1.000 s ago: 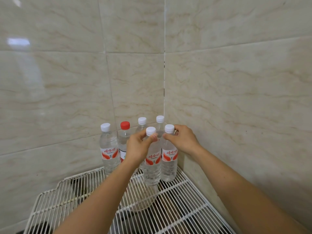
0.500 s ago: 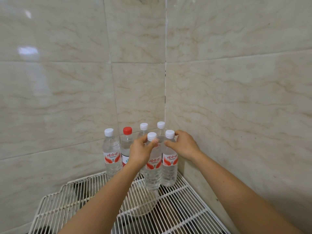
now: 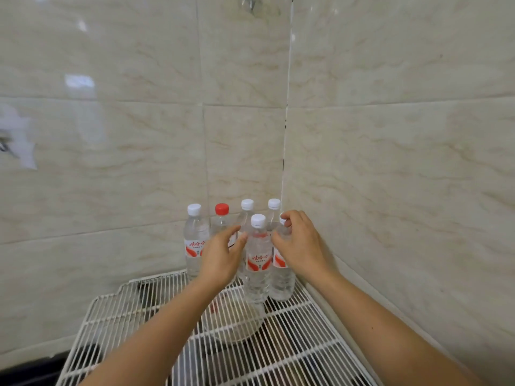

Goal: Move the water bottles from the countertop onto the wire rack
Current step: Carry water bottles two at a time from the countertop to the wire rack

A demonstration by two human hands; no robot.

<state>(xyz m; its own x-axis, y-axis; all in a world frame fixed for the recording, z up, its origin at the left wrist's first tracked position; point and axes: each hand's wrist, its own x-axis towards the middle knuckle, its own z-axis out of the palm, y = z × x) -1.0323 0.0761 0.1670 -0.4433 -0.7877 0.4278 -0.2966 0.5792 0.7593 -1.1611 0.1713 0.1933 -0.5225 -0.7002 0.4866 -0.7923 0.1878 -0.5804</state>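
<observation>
Several clear water bottles with red-and-white labels stand upright on the white wire rack (image 3: 295, 341), packed into the wall corner. In the back row are a white-capped bottle (image 3: 194, 240), a red-capped bottle (image 3: 221, 218) and two more white-capped ones (image 3: 247, 205) (image 3: 274, 204). Two stand in front: the middle front bottle (image 3: 258, 254) and the right front bottle (image 3: 282, 280). My left hand (image 3: 221, 260) hovers just left of the middle front bottle, fingers spread, holding nothing. My right hand (image 3: 299, 247) is loosely curled in front of the right front bottle, fingertips near its cap, not gripping.
Tiled walls meet in a corner right behind the bottles; the right wall runs along the rack's edge. A pale round bowl (image 3: 234, 321) and dark items lie under the rack wires. The rack's near and left wires carry nothing.
Both hands have let go of the two front bottles' necks and drawn back slightly, fingers opening. The two bottles stay standing on the rack. The view has tilted upward.
</observation>
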